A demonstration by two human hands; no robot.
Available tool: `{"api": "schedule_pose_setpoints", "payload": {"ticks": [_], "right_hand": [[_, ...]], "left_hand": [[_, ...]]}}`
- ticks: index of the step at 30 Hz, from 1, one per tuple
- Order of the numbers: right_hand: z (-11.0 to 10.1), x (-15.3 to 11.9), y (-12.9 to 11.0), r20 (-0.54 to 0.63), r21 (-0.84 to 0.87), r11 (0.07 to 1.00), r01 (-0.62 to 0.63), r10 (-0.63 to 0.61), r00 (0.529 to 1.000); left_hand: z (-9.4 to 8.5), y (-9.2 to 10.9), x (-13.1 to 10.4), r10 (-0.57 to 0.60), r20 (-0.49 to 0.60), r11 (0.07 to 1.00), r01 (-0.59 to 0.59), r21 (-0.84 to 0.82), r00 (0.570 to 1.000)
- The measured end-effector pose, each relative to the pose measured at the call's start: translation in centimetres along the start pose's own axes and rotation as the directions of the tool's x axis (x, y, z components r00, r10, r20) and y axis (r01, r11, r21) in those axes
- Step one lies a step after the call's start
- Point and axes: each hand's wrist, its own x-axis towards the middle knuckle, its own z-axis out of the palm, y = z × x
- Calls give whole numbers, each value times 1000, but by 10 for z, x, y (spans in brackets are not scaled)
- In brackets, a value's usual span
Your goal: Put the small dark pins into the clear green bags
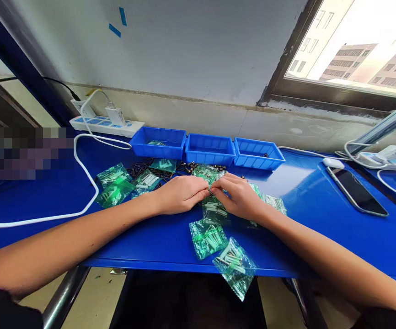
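My left hand and my right hand meet above the blue table, their fingers pinched together. Something small shows between the fingertips, too small to make out. Green-tinted clear packets with pale plugs and screws lie around and under the hands. One packet rests just below them, and another packet hangs partly over the table's front edge. More packets lie to the left. Behind the hands, dark loose screws are spread in front of the bins.
Three blue bins stand in a row near the wall. A power strip with a white cable is at the left. At the right lie a phone and a white earbud case.
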Motion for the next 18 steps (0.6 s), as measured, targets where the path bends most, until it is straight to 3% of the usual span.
{"api": "schedule_pose_setpoints", "payload": {"ticks": [7,18], "right_hand": [[-2,0,-3,31,20,998,-53,53,998],[-1,-1,0,33,-6,1000,-19,19,999]], "left_hand": [[0,0,0,3,-4,1000,-3,0,1000],[0,0,1,8,6,1000,-8,13,1000]]}}
